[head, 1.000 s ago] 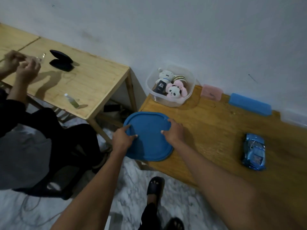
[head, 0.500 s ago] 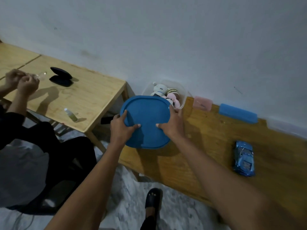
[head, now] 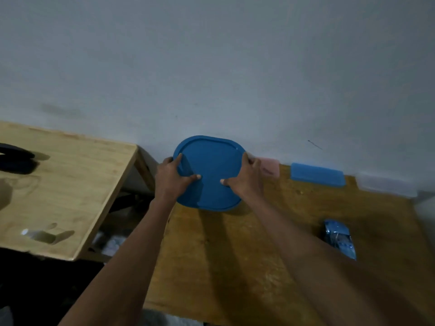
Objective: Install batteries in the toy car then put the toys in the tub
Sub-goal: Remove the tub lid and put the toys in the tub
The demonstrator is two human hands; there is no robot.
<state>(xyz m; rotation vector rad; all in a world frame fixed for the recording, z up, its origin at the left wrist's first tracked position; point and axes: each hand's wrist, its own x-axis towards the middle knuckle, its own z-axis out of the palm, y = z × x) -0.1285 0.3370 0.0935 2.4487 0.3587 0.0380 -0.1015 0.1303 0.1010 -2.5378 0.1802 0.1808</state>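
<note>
Both hands grip the blue lid (head: 209,172) at the far-left corner of the darker wooden table (head: 235,250), close to the wall. Left hand (head: 170,177) clamps the lid's left edge, thumb laid across the top; right hand (head: 244,177) does the same on the right edge, thumb on top, fingers curled over the rim. The lid hides whatever's under it, so the tub itself can't be seen here; judging by the pose, it's prob being pressed down onto the tub, but can't confirm it's seated. The blue toy car (head: 339,238) sits on the table well apart from the lid, to the right, w/ nobody touching it, so it isn't in the tub. Can't tell if its batteries are in; no batteries visible. So, as a judgement: task is not finished, since the car at least is left out. Near the wall: a pink box (head: 268,167) just beside the right hand and a blue case (head: 317,174) further right. A lighter table (head: 70,184) stands to the left.
</note>
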